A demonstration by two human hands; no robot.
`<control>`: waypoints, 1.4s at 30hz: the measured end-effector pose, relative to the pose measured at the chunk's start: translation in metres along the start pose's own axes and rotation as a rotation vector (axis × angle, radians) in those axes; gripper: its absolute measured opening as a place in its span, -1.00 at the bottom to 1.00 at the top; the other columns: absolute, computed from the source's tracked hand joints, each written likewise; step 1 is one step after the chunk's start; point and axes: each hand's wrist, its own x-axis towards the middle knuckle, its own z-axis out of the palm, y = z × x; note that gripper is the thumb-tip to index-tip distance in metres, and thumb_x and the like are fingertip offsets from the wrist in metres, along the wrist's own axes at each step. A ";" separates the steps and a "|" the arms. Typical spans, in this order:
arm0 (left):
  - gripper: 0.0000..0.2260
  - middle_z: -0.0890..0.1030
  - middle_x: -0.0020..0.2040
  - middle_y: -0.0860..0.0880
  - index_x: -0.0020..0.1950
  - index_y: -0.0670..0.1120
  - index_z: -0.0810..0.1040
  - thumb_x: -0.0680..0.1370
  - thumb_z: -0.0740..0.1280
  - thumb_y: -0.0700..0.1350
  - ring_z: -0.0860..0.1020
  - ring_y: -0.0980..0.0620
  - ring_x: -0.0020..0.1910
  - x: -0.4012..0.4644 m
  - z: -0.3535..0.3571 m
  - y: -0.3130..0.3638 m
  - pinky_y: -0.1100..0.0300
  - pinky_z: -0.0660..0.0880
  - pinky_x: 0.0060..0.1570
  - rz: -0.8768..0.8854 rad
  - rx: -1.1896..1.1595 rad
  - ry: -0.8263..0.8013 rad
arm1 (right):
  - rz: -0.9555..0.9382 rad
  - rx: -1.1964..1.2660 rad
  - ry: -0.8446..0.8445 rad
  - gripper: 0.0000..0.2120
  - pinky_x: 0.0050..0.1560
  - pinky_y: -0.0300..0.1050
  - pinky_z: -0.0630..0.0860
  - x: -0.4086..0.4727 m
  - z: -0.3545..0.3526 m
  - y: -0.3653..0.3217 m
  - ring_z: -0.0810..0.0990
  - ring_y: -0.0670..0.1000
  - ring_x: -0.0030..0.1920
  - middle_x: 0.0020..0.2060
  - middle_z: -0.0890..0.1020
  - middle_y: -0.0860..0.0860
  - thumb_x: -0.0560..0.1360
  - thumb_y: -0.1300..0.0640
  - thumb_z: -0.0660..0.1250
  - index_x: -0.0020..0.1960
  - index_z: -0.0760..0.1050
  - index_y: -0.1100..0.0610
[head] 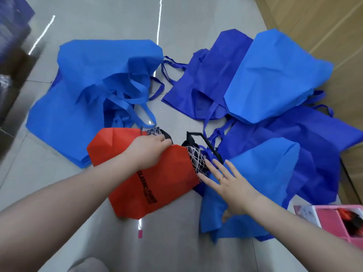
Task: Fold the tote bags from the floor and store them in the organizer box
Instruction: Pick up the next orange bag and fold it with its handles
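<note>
Two hands meet the orange tote bag [149,179] at frame center: left hand [146,152] grips its top edge, right hand [225,185] lies flat, fingers spread wide.

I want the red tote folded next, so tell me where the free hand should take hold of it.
Judging from its pose, take the red tote bag at the patterned black top edge near the black handle, coming from the right, where the open right hand lies flat. The left hand grips the other top corner, so a matching pinch would probably let the flat bag be lifted square.
</note>
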 end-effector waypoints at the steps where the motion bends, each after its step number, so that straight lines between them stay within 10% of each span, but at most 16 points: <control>1: -0.66 0.44 0.16 -0.05 0.33 -0.05 0.32 0.55 0.13 -0.16 0.51 -0.09 0.08 0.000 0.002 0.002 0.11 0.36 -0.23 -0.014 -0.030 -0.006 | 0.022 -0.052 -0.005 0.13 0.42 0.22 -0.33 0.004 0.002 0.001 -0.42 0.17 0.46 0.37 -0.51 0.17 0.34 -0.25 0.41 0.51 -0.37 0.02; 3: -0.65 0.43 0.15 -0.04 0.32 -0.04 0.32 0.52 0.15 -0.16 0.53 -0.09 0.05 -0.001 0.004 0.005 0.11 0.36 -0.27 -0.045 -0.069 -0.035 | -0.015 -0.109 0.033 -0.30 0.45 0.23 -0.13 0.012 0.007 0.005 -0.20 0.22 0.52 0.42 -0.37 0.21 0.42 0.01 0.41 0.48 0.20 0.07; 5: -0.64 0.44 0.16 -0.04 0.32 -0.03 0.33 0.52 0.17 -0.15 0.53 -0.09 0.05 -0.001 0.005 0.005 0.09 0.43 -0.20 -0.047 -0.119 -0.060 | -0.004 -0.065 0.148 -0.67 0.29 0.10 0.36 0.019 0.003 0.009 0.27 0.19 0.45 0.48 0.05 0.22 0.26 0.15 0.52 0.02 0.61 0.04; 8: -0.62 0.46 0.18 0.00 0.35 0.02 0.34 0.52 0.18 -0.13 0.50 -0.04 0.11 -0.001 0.001 0.001 0.09 0.47 -0.08 -0.023 -0.216 -0.090 | 0.159 0.014 0.145 -0.71 -0.06 -0.09 0.34 0.019 -0.013 0.030 0.32 0.11 0.36 0.52 0.09 0.15 0.46 0.29 0.25 0.15 0.50 0.08; 15: -0.58 0.58 -0.01 -0.02 0.33 0.01 0.33 0.47 0.26 -0.12 0.53 -0.06 0.01 -0.005 -0.019 -0.012 0.17 0.29 -0.20 -0.048 -0.366 0.005 | 0.676 0.117 0.414 -0.61 -0.13 -0.02 0.32 0.038 -0.068 0.100 0.42 0.20 0.10 0.24 0.36 0.20 0.50 0.38 0.13 0.32 0.30 0.23; 18: -0.56 0.57 -0.05 -0.03 0.36 -0.01 0.27 0.49 0.24 -0.12 0.53 -0.08 -0.01 -0.007 -0.017 -0.008 0.15 0.29 -0.20 -0.103 -0.360 -0.013 | 0.597 0.315 0.443 -0.27 0.33 0.06 0.20 0.058 -0.076 0.092 0.20 0.22 0.40 0.49 0.05 0.20 0.45 0.37 0.19 0.53 -0.04 0.16; 21: -0.54 0.56 0.13 -0.07 0.41 -0.01 0.21 0.53 0.23 -0.12 0.53 -0.08 0.10 -0.010 -0.003 -0.002 0.15 0.37 -0.12 -0.117 -0.430 -0.122 | 0.187 0.632 0.576 -0.24 0.49 0.02 -0.02 0.071 -0.081 0.057 0.02 0.12 0.51 0.53 0.01 0.11 0.33 0.22 0.13 0.53 0.08 0.10; 24: -0.48 0.50 0.27 -0.04 0.46 -0.02 0.19 0.55 0.30 -0.06 0.49 -0.02 0.19 -0.019 0.016 0.002 0.21 0.37 0.12 -0.070 -0.610 -0.182 | -0.156 0.539 0.425 -0.24 0.48 -0.03 -0.01 0.080 -0.075 0.020 0.10 0.10 0.49 0.50 0.16 0.09 0.30 0.12 0.19 0.51 0.16 0.05; 29: -0.75 0.55 0.02 0.05 0.31 0.07 0.37 0.63 0.12 -0.02 0.50 0.12 -0.05 -0.040 0.040 -0.011 0.27 0.37 -0.03 -0.219 -1.038 -0.231 | -0.102 0.369 0.158 -0.60 0.21 -0.04 0.28 0.099 -0.049 0.001 0.42 0.09 0.20 0.15 0.48 0.05 0.47 0.10 0.28 0.30 0.39 0.02; 35: -0.49 0.44 0.32 -0.12 0.38 -0.16 0.35 0.54 0.28 0.12 0.43 -0.06 0.27 -0.048 0.098 -0.027 0.15 0.34 0.25 -0.403 -0.713 -0.460 | 0.104 0.499 -0.143 -0.63 0.10 0.03 0.46 0.091 0.004 -0.010 0.50 0.13 0.18 0.17 0.48 0.08 0.48 0.24 0.16 0.28 0.37 0.08; 42: -0.29 0.36 -0.44 0.03 -0.19 -0.09 0.49 0.19 0.22 0.57 0.29 0.10 -0.56 -0.063 0.122 -0.015 0.27 0.23 -0.50 -0.621 -1.431 -0.671 | 0.183 0.670 -0.355 -0.64 0.26 0.00 0.36 0.090 -0.002 -0.029 0.44 0.17 0.24 0.23 0.46 0.14 0.50 0.21 0.13 0.26 0.46 0.16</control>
